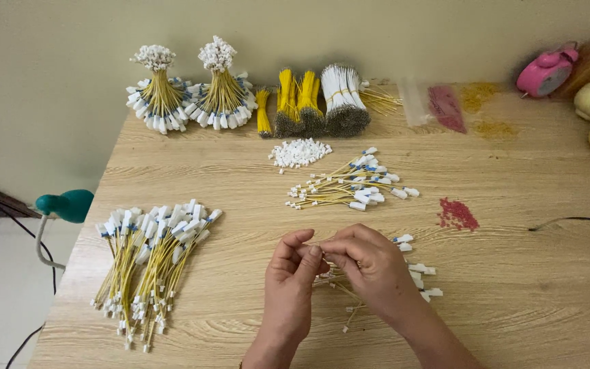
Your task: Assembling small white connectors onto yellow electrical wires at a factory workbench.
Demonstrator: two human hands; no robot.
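Both hands meet low at the table's near edge: left hand (pixel 289 273) and right hand (pixel 370 263) pinch 1 thin yellow wire (pixel 336 283) above a small loose pile of leads (pixel 414 273). Could easily slip and tangle there. Finished bundles (pixel 148 263) left, white connectors (pixel 300 152) beyond, nothing blocking.

Both hands meet low on the pale wooden tabletop (pixel 513 273) — the left hand (pixel 289 283) and right hand (pixel 371 268) pinch together over a small scatter of yellow wires with white plug ends (pixel 418 273). At nine o'clock lie bundled yellow wires (pixel 148 263); at twelve, a loose fan of the same (pixel 353 186) — beyond it, a heap of white plastic connectors (pixel 300 152).
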